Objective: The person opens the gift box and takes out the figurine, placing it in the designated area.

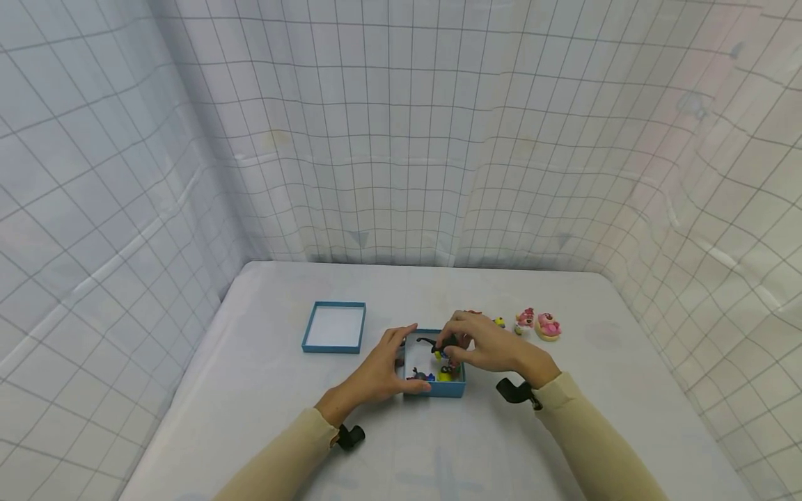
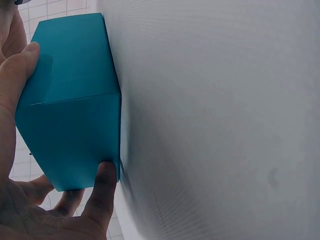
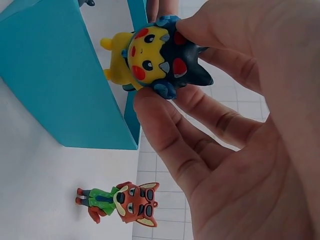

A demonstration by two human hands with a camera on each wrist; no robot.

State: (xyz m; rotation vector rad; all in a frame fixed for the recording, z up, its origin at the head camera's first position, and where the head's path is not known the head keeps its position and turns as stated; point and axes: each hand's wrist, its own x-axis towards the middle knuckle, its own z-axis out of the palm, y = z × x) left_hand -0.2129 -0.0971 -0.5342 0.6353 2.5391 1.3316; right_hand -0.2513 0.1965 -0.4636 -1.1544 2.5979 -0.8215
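Left hand clamped a blue box on the worktop, while right hand pinched a yellow figure at the box's open top, with other figures inside, a fox standing near and a tray lying left.

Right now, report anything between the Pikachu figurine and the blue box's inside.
Nothing visible blocks the way: the right hand pinches the Pikachu figurine at the open top of the blue box. Inside, a yellow figurine and a grey-and-blue figurine are on the near side; the hand hides part of the interior.
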